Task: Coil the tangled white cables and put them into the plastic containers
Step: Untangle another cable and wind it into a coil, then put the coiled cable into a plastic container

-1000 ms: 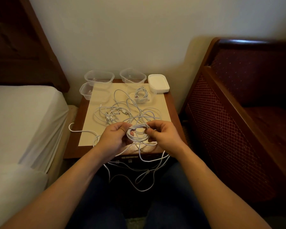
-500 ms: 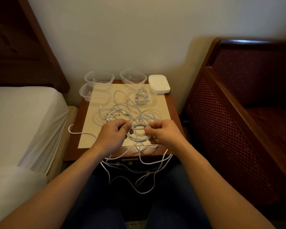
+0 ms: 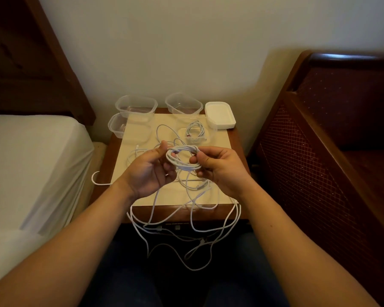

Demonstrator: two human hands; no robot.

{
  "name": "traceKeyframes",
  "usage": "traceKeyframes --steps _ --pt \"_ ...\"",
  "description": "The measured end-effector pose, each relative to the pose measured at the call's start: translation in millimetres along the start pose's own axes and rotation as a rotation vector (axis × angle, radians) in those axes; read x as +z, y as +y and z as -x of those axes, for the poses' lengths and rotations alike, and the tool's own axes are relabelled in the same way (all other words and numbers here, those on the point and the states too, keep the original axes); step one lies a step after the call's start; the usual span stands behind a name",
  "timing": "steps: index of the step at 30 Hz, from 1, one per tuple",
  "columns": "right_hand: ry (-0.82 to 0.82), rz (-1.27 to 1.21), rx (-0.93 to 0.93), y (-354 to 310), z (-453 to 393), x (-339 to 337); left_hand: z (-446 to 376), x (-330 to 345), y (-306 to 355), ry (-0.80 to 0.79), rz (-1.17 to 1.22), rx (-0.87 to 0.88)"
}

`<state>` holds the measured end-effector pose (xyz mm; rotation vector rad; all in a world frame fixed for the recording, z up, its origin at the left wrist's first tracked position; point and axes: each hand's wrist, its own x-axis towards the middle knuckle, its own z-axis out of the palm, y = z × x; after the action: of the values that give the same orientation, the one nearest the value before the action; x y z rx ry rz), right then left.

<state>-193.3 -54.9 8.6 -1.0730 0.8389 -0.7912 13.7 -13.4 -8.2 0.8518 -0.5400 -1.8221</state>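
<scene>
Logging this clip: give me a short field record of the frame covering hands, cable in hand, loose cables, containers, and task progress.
left hand: holds the left side of the coil
right hand: pinches the right side of the coil
coil: several white loops, held above the table
loose cables: tangled, hanging over the table's front edge
filled container: holds one coiled cable
empty containers: three clear ones at the back and back left
lids: white stack, back right
progress: one cable stowed, a second being coiled

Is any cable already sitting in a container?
Yes, one coiled cable lies inside the clear container near the table's back right, beside the white lids.
</scene>
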Motion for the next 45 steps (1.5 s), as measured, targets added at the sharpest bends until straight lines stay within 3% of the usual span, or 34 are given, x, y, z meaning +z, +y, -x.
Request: traceKeyframes --steps 4,9,15,19,22,24,26,33,45 --pt "0.169 0.223 0.029 -4.5 -24.5 -4.6 -18.4 -9.1 14.4 0.152 -0.289 -0.012" --pt "0.042 0.264 0.050 -17.0 -53.3 -9.0 -37.3 -21.6 22.0 0.087 -0.050 -0.045" --pt "0.322 0.342 0.042 -7.1 -91.0 -28.1 -67.9 -15.1 26.7 0.436 -0.730 0.202" --pt "0.525 0.319 -0.029 -4.0 -126.2 -45.9 -88.2 -42.6 2.4 0.565 -1.230 0.430" --pt "0.581 0.406 -0.062 -3.3 -155.1 -56.4 -97.0 -64.3 -20.2 0.527 -1.609 0.331" --pt "0.576 0.508 -0.069 -4.8 -172.1 -59.0 -101.1 -75.7 -33.4 0.485 -1.779 0.189" --pt "0.541 0.581 -0.070 -6.9 -185.9 -59.5 -103.6 -83.4 -43.3 0.485 -1.899 0.161" --pt "0.340 0.825 0.010 -2.3 -217.6 -60.5 -104.2 -85.4 -53.5 0.564 -1.986 0.241" --pt "0.358 1.074 -0.035 4.0 -236.0 -58.0 -102.7 -84.5 -54.4 0.598 -1.943 0.286"
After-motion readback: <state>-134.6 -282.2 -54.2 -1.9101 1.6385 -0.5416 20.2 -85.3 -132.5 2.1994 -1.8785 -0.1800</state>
